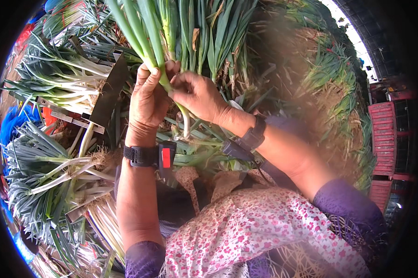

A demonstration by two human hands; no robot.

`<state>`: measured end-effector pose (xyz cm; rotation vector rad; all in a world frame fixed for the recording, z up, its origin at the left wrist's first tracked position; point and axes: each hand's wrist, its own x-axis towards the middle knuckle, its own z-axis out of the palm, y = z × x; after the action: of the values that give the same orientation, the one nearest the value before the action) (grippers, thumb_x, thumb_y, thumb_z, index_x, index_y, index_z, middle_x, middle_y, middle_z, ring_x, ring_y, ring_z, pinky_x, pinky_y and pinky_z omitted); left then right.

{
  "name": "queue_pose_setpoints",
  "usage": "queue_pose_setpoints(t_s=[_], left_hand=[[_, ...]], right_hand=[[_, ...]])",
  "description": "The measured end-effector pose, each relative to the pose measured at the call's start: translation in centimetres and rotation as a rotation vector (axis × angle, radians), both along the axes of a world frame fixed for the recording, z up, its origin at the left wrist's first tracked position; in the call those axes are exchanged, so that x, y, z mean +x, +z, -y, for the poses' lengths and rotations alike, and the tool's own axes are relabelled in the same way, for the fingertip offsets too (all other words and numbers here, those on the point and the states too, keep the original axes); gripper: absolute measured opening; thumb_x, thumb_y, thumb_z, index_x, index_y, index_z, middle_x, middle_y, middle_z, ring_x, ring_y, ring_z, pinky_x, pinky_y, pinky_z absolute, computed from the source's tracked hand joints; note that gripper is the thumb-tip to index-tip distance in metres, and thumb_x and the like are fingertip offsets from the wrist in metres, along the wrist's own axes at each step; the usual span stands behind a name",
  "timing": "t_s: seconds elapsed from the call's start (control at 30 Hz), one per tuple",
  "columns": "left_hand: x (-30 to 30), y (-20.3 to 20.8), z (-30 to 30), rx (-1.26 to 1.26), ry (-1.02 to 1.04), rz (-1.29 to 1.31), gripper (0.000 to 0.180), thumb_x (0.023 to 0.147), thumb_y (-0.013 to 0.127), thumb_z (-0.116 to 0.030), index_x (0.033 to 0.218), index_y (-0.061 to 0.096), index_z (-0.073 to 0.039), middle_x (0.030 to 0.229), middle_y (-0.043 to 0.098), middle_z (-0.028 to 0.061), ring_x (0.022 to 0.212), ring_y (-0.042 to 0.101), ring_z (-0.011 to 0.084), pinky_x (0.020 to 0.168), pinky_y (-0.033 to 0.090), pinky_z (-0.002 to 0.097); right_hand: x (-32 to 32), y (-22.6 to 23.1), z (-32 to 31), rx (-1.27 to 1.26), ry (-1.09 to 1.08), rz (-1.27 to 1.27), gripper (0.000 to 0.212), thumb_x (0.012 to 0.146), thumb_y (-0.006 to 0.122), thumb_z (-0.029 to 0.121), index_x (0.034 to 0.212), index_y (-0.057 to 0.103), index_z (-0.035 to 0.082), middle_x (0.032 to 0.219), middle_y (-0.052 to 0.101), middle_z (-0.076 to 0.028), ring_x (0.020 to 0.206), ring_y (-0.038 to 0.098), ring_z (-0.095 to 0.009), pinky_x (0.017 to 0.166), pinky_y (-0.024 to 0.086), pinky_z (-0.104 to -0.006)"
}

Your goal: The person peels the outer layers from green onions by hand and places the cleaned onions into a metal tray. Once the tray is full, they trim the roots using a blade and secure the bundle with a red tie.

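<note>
My left hand (147, 97) is closed around a green onion stalk (146, 37) just below where its leaves fan upward. My right hand (197, 95) pinches the same stalk beside the left hand, near its pale lower part, which hangs down between the two hands. Both wrists carry black bands; the left band has a small device with a red patch (166, 157). More upright green onions (209, 32) stand right behind the hands. A floral apron (246, 231) covers my lap below.
Bundles of green onions with white stems and roots (56, 167) lie piled at the left. A dark flat metal blade (108, 92) leans among them. Red plastic crates (383, 139) stand at the right. Heaps of onion greens (338, 83) fill the far right.
</note>
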<state>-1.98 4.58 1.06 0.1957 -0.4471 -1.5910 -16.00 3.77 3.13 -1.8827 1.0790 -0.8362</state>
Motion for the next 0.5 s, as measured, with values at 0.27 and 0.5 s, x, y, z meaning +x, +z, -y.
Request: queue_pose_setpoints(t_s=[0.27, 0.5], left_hand=[[-1.0, 0.2, -0.2, 0.0, -0.056, -0.09, 0.031, 0.09, 0.049, -0.021, 0.118, 0.048, -0.008, 0.108, 0.058, 0.0115, 0.103, 0.051, 0.0221, 0.094, 0.036, 0.0368], [-1.2, 0.4, 0.1, 0.0, 0.119, -0.015, 0.032, 0.091, 0.05, -0.022, 0.119, 0.049, -0.008, 0.104, 0.056, 0.0081, 0.104, 0.05, 0.0242, 0.096, 0.035, 0.0391]], right_hand=[[-0.1, 1.0, 1.7, 0.2, 0.117, -0.052, 0.04, 0.078, 0.047, 0.029, 0.101, 0.058, -0.001, 0.085, 0.06, -0.016, 0.082, 0.057, -0.022, 0.074, 0.043, -0.031], [0.2, 0.6, 2.2, 0.212, 0.096, -0.05, 0.026, 0.084, 0.046, 0.022, 0.085, 0.056, -0.002, 0.08, 0.057, -0.009, 0.072, 0.054, -0.016, 0.064, 0.043, -0.0307]])
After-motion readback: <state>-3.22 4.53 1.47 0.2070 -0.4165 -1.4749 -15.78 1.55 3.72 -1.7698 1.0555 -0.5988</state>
